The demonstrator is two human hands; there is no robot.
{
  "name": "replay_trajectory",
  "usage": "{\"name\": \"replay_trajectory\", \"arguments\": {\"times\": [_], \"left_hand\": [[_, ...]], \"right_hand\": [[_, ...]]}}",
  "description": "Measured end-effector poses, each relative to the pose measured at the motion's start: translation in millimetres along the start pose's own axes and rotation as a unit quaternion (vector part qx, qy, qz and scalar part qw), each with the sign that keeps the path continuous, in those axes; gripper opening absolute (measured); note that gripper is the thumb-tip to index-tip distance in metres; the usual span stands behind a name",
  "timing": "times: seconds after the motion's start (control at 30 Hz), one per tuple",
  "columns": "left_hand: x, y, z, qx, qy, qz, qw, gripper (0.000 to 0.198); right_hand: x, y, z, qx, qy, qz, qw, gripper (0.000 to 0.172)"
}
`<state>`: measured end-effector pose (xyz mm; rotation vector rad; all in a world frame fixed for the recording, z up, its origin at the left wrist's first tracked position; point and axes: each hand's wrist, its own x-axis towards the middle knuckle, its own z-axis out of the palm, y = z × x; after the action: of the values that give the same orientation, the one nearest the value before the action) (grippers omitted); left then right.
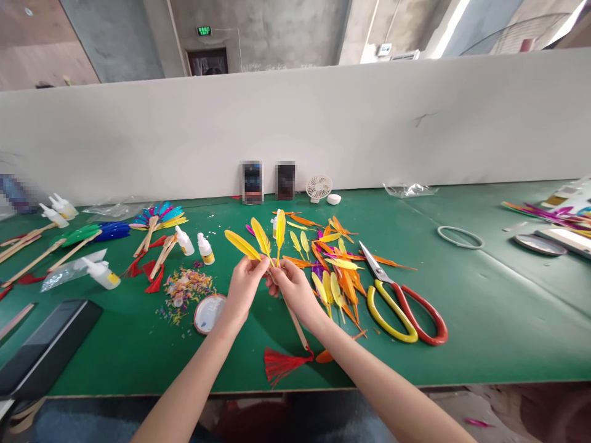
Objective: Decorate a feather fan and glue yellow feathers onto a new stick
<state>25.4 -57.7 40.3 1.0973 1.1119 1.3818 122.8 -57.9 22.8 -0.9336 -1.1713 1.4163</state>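
Observation:
My left hand (246,286) and my right hand (298,292) meet over the middle of the green table, fingers closed around a feather fan. Its wooden handle (296,323) slants down below my right hand and ends in a red tassel (282,365) lying near the front edge. Three yellow feathers (261,235) spread upward from between my fingertips. My left thumb and fingers pinch at the feather bases; my right fingers grip the top of the handle. The fan's head is mostly hidden by my fingers. Loose orange, yellow and purple feathers (337,286) lie just right of my hands.
Large scissors (392,295) with yellow and red handles lie at right, blades apart. Left are a glue bottle (205,249), feather scraps (187,289), a round lid (209,314), a blue-feathered fan (157,218) and a black case (48,344). A small fan (319,187) and phones (252,183) stand behind.

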Motion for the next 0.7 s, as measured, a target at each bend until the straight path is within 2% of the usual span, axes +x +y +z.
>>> {"name": "replay_trajectory", "arguments": {"times": [0.4,0.7], "left_hand": [[-1.3,-7.0,-3.5,0.035,0.015,0.043,0.998,0.021],[-1.3,-6.8,-4.5,0.029,0.041,0.051,0.997,0.019]], "right_hand": [[-0.3,-1.5,-0.3,-0.003,0.011,-0.006,1.000,0.023],[-1.7,-1.7,-0.4,0.032,-0.012,-0.004,0.999,0.019]]}}
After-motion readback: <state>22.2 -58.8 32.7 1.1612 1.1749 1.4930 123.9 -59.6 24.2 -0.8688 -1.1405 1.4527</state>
